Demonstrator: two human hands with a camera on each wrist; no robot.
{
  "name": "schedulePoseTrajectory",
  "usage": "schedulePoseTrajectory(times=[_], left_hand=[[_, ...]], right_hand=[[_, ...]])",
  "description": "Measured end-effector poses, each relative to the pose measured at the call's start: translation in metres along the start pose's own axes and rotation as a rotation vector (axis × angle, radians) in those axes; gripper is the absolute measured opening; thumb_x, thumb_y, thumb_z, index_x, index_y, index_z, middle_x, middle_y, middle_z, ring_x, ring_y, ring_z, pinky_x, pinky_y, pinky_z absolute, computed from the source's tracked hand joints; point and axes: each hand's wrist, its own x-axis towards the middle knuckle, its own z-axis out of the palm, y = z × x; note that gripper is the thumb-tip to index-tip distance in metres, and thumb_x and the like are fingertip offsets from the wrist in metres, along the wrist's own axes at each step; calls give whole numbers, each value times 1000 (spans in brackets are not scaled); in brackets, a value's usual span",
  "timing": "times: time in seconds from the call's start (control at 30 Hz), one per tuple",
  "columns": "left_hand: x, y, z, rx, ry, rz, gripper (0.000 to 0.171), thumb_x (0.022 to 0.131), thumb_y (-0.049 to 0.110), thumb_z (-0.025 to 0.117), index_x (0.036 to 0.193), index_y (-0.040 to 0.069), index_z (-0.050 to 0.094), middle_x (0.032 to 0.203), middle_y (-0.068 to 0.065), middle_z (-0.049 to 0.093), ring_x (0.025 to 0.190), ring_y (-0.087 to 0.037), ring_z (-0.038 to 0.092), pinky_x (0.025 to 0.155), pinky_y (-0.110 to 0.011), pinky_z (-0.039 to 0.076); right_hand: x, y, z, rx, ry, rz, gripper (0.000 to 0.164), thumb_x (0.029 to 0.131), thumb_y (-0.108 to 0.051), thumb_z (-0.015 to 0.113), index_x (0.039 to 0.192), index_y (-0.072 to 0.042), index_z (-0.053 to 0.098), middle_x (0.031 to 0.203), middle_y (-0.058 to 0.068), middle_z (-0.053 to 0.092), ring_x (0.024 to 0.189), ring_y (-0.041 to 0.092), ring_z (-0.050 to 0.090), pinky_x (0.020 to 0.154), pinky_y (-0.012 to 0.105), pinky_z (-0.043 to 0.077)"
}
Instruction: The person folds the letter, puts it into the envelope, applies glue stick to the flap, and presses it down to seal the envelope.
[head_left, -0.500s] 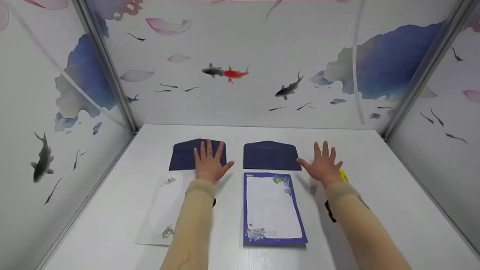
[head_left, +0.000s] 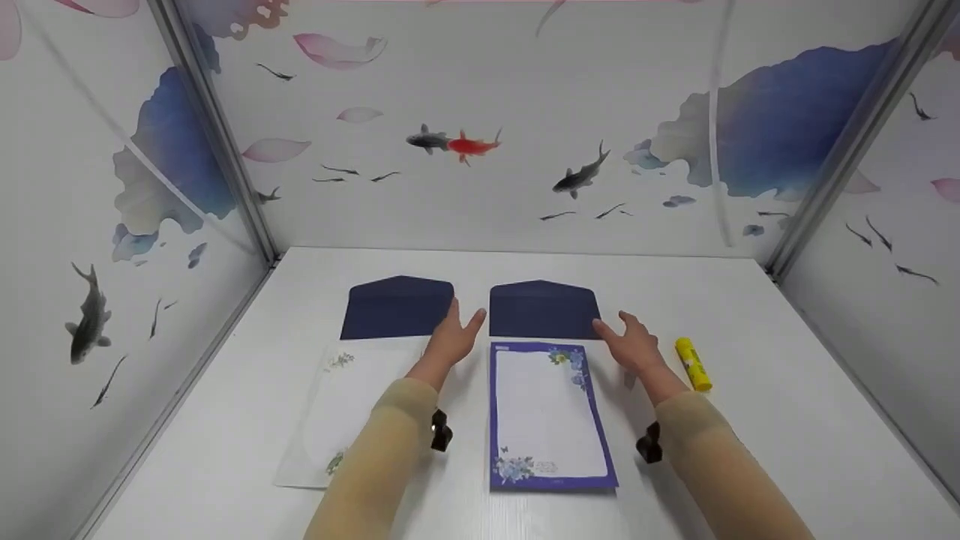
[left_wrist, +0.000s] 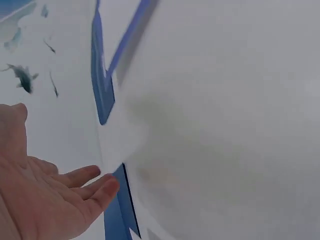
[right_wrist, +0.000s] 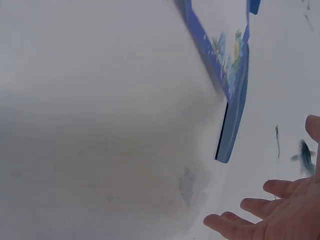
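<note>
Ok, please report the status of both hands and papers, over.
Left hand and right hand relaxed, holding nothing. Left envelope and right envelope lie apart, purple-bordered sheet nearer the person. Left sleeve hides part of pale sheet in head view.

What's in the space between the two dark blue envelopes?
In the head view, the left hand shows in the near part of the gap between the left envelope and the right envelope; the farther part is just bare white table.

1. On the table (head_left: 780,427), towards the back: left envelope (head_left: 394,309), right envelope (head_left: 544,311).
2. In front of them: left sheet (head_left: 326,409), right sheet (head_left: 551,412).
3. Beside each envelope's right edge: left hand (head_left: 454,339), right hand (head_left: 634,346) respectively.
4. Right of the right hand: a tube (head_left: 693,364).
</note>
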Motion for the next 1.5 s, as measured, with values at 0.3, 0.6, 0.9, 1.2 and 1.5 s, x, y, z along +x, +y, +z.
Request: schedulePoseTrajectory(times=[0.3,0.6,0.9,1.2,1.5], left_hand=[[-30,-6,5,-300,-37,-231,70,108,48,45,159,2,31,146,-25,56,114,-31,69,82,-34,61],[-57,-10,13,-368,-109,-255,50,106,32,54,143,-1,52,128,-19,65,93,-21,70,75,-28,59],[-65,-8,30,-356,-71,-156,45,99,6,57,142,-9,51,114,-22,72,84,-16,68,70,-24,57],[-65,-10,44,-261,7,-88,48,89,-5,69,136,-6,59,106,-17,73,86,-19,68,76,-30,60],[-65,-12,46,-337,35,-81,34,90,-10,66,124,-6,69,102,-15,70,84,-17,62,69,-26,57]], right_hand=[[-31,6,3,275,-160,195,80,105,-51,50,160,0,23,161,30,32,144,44,42,114,52,46],[-58,14,14,340,-165,233,68,104,-39,57,152,6,37,152,30,44,137,43,51,109,50,52],[-66,9,29,295,-122,201,57,104,-29,57,151,2,44,149,27,49,129,38,55,106,47,55],[-64,10,33,226,-110,134,51,102,-23,59,144,4,53,140,26,60,119,35,60,103,47,54],[-64,13,33,189,-114,114,44,95,-24,72,131,1,66,121,18,69,100,26,62,87,35,54]])
